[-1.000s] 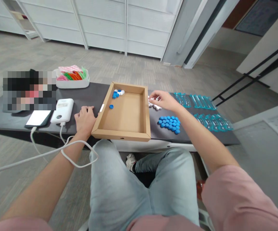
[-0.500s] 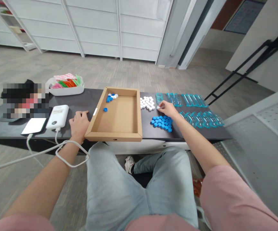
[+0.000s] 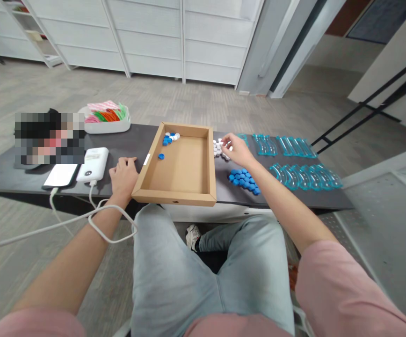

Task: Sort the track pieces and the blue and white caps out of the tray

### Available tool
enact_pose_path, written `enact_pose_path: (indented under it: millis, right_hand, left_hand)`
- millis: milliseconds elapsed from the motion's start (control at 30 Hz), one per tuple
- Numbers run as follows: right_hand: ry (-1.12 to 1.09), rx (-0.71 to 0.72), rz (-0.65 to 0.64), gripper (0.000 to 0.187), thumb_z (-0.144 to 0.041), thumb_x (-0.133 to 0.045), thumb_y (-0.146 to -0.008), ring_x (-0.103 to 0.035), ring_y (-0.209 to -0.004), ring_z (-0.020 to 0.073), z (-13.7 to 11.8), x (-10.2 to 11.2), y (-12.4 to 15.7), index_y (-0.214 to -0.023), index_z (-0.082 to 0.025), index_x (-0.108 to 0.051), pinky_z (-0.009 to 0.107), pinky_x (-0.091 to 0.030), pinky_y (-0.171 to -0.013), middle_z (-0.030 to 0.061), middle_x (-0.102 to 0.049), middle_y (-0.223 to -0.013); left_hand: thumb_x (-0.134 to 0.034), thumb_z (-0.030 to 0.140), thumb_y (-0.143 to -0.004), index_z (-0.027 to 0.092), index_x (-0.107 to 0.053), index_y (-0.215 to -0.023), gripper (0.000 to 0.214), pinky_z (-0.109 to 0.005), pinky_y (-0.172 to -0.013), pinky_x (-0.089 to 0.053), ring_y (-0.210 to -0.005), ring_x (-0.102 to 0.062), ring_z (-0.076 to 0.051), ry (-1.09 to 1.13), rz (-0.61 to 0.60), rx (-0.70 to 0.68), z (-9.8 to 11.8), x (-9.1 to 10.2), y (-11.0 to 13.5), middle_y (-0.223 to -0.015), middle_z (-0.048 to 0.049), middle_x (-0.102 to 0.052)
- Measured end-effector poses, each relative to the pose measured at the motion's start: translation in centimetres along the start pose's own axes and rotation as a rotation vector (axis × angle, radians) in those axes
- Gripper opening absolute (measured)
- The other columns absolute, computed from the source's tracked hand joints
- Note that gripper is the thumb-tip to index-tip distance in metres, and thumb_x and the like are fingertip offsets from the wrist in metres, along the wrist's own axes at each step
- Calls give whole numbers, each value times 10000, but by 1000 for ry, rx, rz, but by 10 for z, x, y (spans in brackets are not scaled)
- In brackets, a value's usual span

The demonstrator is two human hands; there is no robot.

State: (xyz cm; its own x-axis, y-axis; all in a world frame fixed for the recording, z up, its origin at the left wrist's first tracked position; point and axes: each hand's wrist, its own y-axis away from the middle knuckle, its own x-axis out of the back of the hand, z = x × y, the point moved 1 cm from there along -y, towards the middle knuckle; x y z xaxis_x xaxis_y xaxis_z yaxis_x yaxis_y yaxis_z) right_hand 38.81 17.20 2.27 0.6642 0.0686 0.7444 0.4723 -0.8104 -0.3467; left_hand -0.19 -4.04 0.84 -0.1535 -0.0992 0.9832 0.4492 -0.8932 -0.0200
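My right hand [image 3: 237, 149] is over the white hexagonal pieces [image 3: 218, 148], its fingers pinched round a small white piece [image 3: 230, 148] that they partly cover. Just in front of its wrist lies a cluster of blue hexagonal pieces [image 3: 244, 180]. A shallow cardboard tray [image 3: 212, 168] stands to the left; blue and white pieces [image 3: 168, 139] sit together in its far left corner, with a single blue piece [image 3: 161, 157] apart from them. Beside the tray's left wall, my left hand [image 3: 124, 175] rests on the dark table with fingers extended, holding nothing.
Clear teal-edged plastic parts [image 3: 306, 176] lie in rows at the right. On the left are a white power bank [image 3: 93, 164], a phone [image 3: 61, 175] and a white basket [image 3: 108, 126] of colourful strips. A white cable [image 3: 112, 241] loops over my left forearm.
My right hand has moved left with the white piece, from the right side of the white cluster to above it. My left hand stays beside the tray. The view has shifted slightly.
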Motion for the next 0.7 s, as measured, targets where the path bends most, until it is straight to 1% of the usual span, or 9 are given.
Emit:
enact_pose_path:
  millis: [100, 200, 233, 300, 400, 467, 533, 600, 700]
  right_hand:
    - [49, 198, -223, 164, -190, -718, -996, -765, -987, 253, -56, -48, -29, -1155, -217, -747, 399, -599, -985, 86, -808, -1164]
    - [118, 273, -384, 244, -259, -809, -1029, -769, -1197, 309, -109, -105, -58, -1260, -191, -769, 416, -598, -1051, 143, -810, -1333]
    - [137, 277, -422, 278, -300, -843, -1038, -762, -1246, 328, -123, -123, -66, -1277, -178, -773, 421, -599, -1065, 167, -805, -1376]
    - [188, 230, -475, 322, -373, -894, -1035, -765, -1240, 348, -146, -153, -80, -1244, -153, -786, 411, -606, -1035, 195, -814, -1354]
    - [246, 167, -545, 196, -299, -883, -1025, -778, -1110, 312, -165, -176, -88, -1127, -156, -796, 356, -583, -920, 167, -843, -1227]
    - [210, 215, -586, 105, -169, -853, -977, -760, -1014, 266, -171, -175, -82, -1057, -171, -785, 327, -543, -862, 118, -849, -1137]
    - [98, 307, -605, 146, -93, -819, -920, -722, -938, 226, -172, -162, -67, -1027, -178, -769, 312, -511, -836, 66, -833, -1058]
    - [-44, 379, -580, 186, -80, -769, -902, -691, -900, 197, -168, -136, -46, -1060, -179, -765, 306, -503, -833, 36, -810, -1034]
    - [-193, 422, -481, 283, -117, -701, -932, -695, -939, 187, -148, -76, -10, -1191, -189, -790, 316, -538, -866, 46, -802, -1124]
  left_hand:
    - [-373, 278, -1191, 80, -573, -1742, 618, -548, -1274, -430, -1543, -629, -441, 4, 20, 13, 3, 2, 2, -1697, -308, -582]
    - [-392, 269, -1177, 110, -602, -1734, 616, -534, -1265, -434, -1543, -635, -438, 8, 38, 33, 4, 1, 2, -1689, -301, -608]
    - [-397, 261, -1172, 113, -607, -1732, 617, -533, -1266, -432, -1544, -635, -439, 10, 41, 34, 4, 1, 2, -1688, -301, -613]
    - [-393, 242, -1164, 111, -612, -1729, 620, -538, -1267, -430, -1544, -636, -441, 15, 41, 32, 4, 0, 1, -1687, -302, -616]
    - [-377, 244, -1167, 107, -608, -1729, 623, -545, -1265, -435, -1537, -641, -442, 16, 36, 28, 2, -1, 1, -1692, -301, -606]
    - [-381, 269, -1174, 92, -596, -1729, 621, -558, -1277, -433, -1545, -631, -451, 15, 31, 24, 2, 0, 1, -1696, -306, -592]
    - [-386, 283, -1178, 70, -576, -1734, 625, -581, -1292, -426, -1560, -612, -463, 18, 19, 19, 1, 0, 0, -1703, -315, -573]
    - [-384, 271, -1177, 57, -556, -1741, 627, -598, -1302, -421, -1572, -598, -465, 22, 4, 15, 1, 0, -1, -1716, -324, -554]
    - [-374, 263, -1182, 59, -556, -1743, 624, -603, -1310, -415, -1588, -585, -458, 26, -7, 19, 0, 0, -2, -1727, -326, -543]
